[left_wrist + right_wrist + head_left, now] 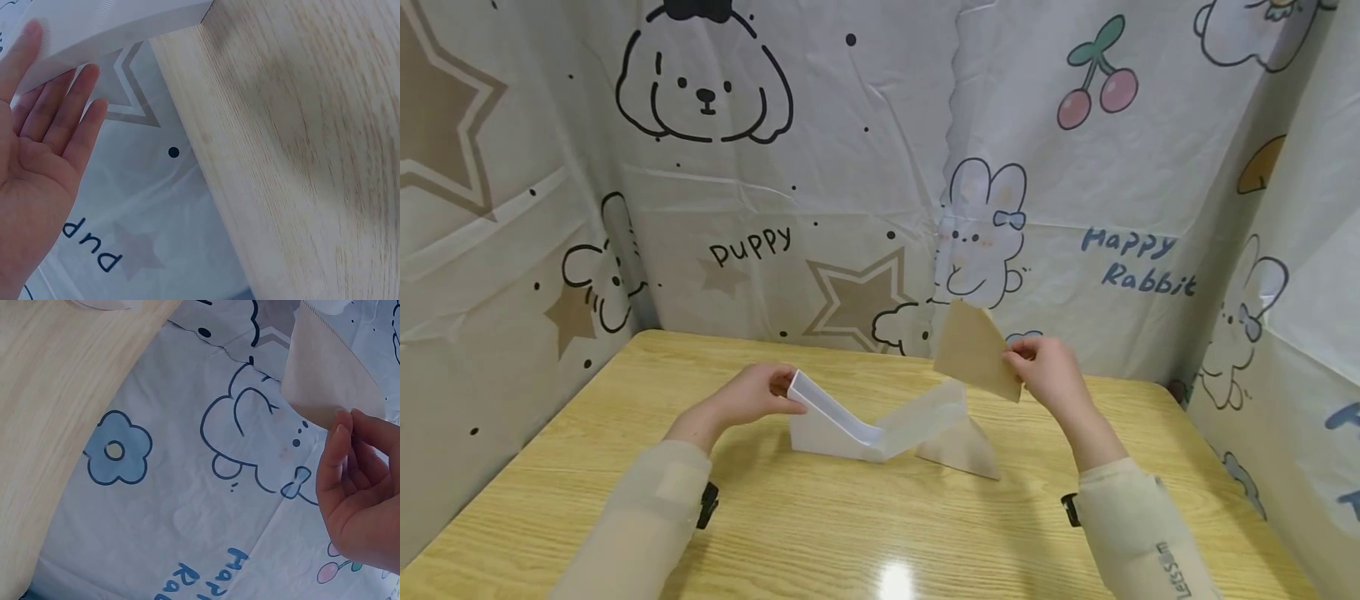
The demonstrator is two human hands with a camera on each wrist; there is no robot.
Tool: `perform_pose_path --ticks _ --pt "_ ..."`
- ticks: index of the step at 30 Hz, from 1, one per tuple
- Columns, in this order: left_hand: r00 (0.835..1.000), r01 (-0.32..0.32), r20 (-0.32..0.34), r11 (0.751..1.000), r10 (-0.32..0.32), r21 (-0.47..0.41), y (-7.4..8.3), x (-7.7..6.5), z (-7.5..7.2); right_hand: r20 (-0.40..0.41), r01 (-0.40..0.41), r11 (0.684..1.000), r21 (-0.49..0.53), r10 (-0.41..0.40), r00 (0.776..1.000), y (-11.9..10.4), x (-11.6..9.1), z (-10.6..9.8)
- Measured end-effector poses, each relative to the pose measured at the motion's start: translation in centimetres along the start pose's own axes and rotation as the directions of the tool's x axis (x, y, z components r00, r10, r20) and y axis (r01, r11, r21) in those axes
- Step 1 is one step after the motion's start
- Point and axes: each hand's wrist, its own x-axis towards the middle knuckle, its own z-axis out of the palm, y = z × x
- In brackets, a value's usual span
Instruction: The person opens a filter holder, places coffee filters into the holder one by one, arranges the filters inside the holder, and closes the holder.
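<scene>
In the head view, my left hand (748, 396) grips the raised left end of a white open-topped box (831, 437), whose rim dips to a low middle. Thumb and fingers (62, 122) lie on opposite sides of the white box (125, 22) in the left wrist view. My right hand (1048, 371) pinches a tan coffee filter (973, 346) by its lower right corner, up off the table. A crimped edge shows on this coffee filter (328, 372) in the right wrist view. Another tan paper piece (962, 450) is at the box's right end; whether it touches the box, I cannot tell.
The box stands on a light wooden table (865, 533). A printed cloth (850, 192) hangs behind the table and along both sides. Dark clips (707, 504) show at both wrists.
</scene>
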Motion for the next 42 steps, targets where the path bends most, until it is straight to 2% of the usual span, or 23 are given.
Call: perform_pose_path --ticks 10,18,24,29,37,42 --pt "1.000 0.001 0.003 1.000 -0.002 0.016 0.4 -0.3 -0.1 -0.047 0.060 0.998 0.016 -0.060 0.997 -1.5 0.3 -0.2" --pt "1.000 -0.019 0.003 0.999 0.019 0.032 0.8 -0.1 0.2 -0.060 0.065 0.997 0.033 -0.063 0.996 -2.1 0.3 0.0" --pt "1.000 -0.008 -0.002 1.000 0.008 0.029 0.7 0.0 0.3 -0.070 0.066 0.996 0.051 -0.063 0.996 -2.4 0.4 0.0" --pt "1.000 -0.011 -0.005 0.999 0.011 0.032 0.7 -0.1 0.3 -0.049 0.075 0.995 0.071 -0.071 0.996 -3.1 0.3 0.0" --pt "1.000 -0.021 -0.013 0.999 0.021 0.039 0.8 -0.1 0.2 -0.040 0.157 0.981 0.112 -0.154 0.987 -3.8 0.6 1.0" --pt "1.000 -0.022 -0.009 0.999 0.023 0.032 1.0 -0.2 0.2 -0.024 0.167 0.978 0.122 -0.166 0.986 -4.2 0.7 1.6"
